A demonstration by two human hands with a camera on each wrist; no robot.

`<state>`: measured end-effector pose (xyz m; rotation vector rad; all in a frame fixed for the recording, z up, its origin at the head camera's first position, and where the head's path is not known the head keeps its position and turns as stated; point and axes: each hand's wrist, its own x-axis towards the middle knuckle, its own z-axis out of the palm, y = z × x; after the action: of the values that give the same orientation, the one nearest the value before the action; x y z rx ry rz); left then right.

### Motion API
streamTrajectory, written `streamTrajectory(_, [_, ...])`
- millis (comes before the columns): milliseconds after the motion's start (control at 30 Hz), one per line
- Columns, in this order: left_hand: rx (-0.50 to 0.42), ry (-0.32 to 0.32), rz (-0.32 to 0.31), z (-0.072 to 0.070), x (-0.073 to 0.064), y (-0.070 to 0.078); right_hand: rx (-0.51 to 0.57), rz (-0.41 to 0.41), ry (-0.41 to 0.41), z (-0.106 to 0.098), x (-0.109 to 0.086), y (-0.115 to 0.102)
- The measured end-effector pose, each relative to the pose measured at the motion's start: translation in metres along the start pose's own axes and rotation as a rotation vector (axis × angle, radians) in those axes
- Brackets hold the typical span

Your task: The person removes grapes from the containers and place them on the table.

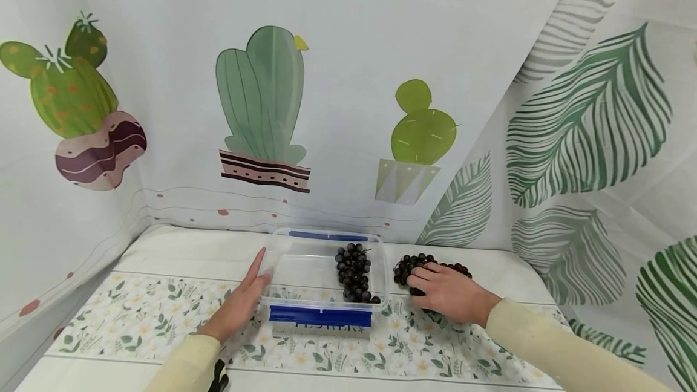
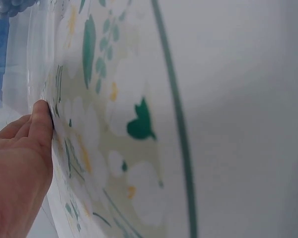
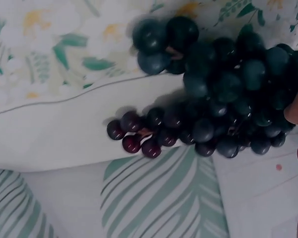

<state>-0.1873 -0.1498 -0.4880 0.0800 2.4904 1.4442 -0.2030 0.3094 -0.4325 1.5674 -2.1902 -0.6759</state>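
Observation:
A clear plastic container (image 1: 302, 268) with blue clips stands lidless in the middle of the head view. Along its right side inside lies a bunch of dark grapes (image 1: 354, 277). My left hand (image 1: 239, 307) rests against the container's left wall, fingers extended; in the left wrist view its fingertips are right at the wall's base. Right of the container, my right hand (image 1: 449, 289) grips more dark grapes (image 1: 404, 266) from above with curled fingers. The right wrist view shows these grapes (image 3: 228, 84) beside the thumb and a finger, with smaller reddish ones trailing off.
A white tablecloth (image 1: 190, 368) with a flowered band covers the table. Behind it hangs a white backdrop (image 1: 348, 138) printed with cacti and leaves. Part of a black object (image 1: 219, 378) shows beside the left sleeve at the bottom edge.

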Motion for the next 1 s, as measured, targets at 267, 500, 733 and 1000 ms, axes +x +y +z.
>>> streamTrajectory(267, [-0.003,-0.003,0.006,0.000,0.000,0.002,0.008,-0.002,-0.023,0.001,0.011,-0.007])
streamTrajectory(500, [-0.009,-0.006,0.015,-0.001,0.001,0.004,0.127,0.076,-0.116,-0.003,0.012,-0.004])
streamTrajectory(733, [-0.015,-0.006,0.006,-0.001,0.002,0.002,0.202,0.147,-0.104,-0.012,0.010,0.002])
streamTrajectory(1000, [-0.016,-0.009,0.004,0.000,0.000,0.000,0.293,0.215,-0.036,-0.018,0.019,0.004])
